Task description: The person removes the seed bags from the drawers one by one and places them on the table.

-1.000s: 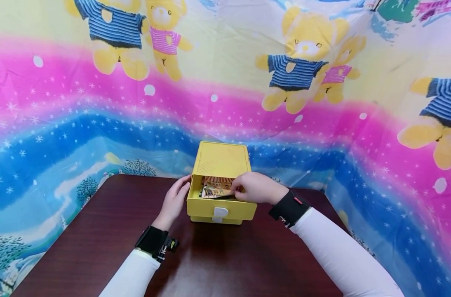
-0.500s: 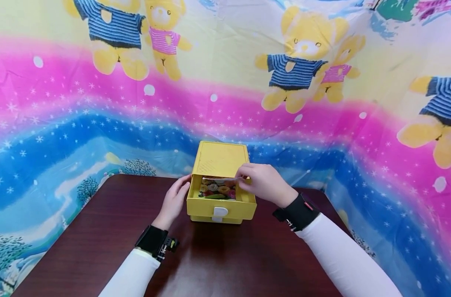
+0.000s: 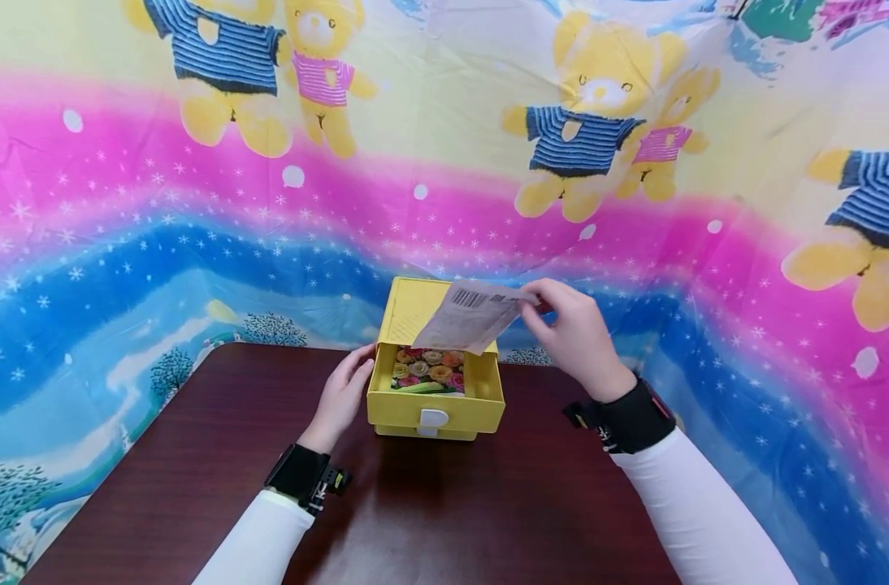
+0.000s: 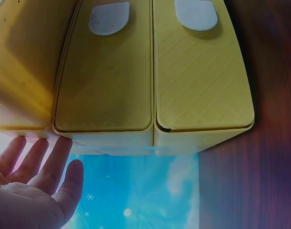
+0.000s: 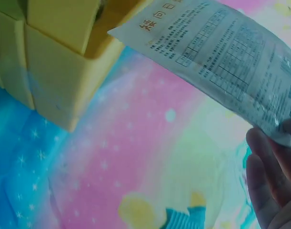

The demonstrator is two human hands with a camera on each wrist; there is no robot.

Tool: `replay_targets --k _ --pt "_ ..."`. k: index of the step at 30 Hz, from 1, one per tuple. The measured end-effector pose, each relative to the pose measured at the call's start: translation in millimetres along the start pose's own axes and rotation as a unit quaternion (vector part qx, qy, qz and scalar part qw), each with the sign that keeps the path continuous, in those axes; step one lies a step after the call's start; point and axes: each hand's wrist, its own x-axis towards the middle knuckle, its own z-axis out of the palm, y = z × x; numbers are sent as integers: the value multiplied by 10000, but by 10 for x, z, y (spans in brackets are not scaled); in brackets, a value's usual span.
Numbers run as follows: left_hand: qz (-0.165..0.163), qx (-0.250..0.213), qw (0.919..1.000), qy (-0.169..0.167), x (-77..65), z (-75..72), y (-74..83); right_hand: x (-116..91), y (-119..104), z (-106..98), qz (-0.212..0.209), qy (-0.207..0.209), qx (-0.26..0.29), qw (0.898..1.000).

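A small yellow drawer unit [image 3: 439, 305] stands on the table with its top drawer [image 3: 481, 410] pulled out. My left hand [image 3: 340, 398] rests its straight fingers against the unit's left side; those fingertips touch the side in the left wrist view too. Between thumb and fingers, my right hand [image 3: 579, 333] pinches one corner of a flat seed packet [image 3: 468, 315]. Its pale back, with a barcode and printed text, faces up, tilted above the drawer. Beneath it in the drawer lies another packet [image 3: 430, 370] with a flower picture. The held packet's front is hidden.
The dark wooden table [image 3: 444, 512] extends around the unit. A printed cloth [image 3: 444, 179] with bears and snowflakes hangs close behind and at the sides. Lower drawers with white handles [image 4: 109, 18] are pushed in.
My right hand has lifted the seed packet out of the drawer, up and to the right. The flower-picture packet beneath has come into view. The left hand stays in place.
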Motion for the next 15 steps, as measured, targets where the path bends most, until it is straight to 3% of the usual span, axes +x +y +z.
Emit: replay_targets --k 8,15 --pt "-71 74 9999 7 -25 6 -10 -93 243 -182 541 929 -63 9942" --pt "-52 103 9999 17 -27 9 -30 -286 469 -253 1059 1030 -326 9885"
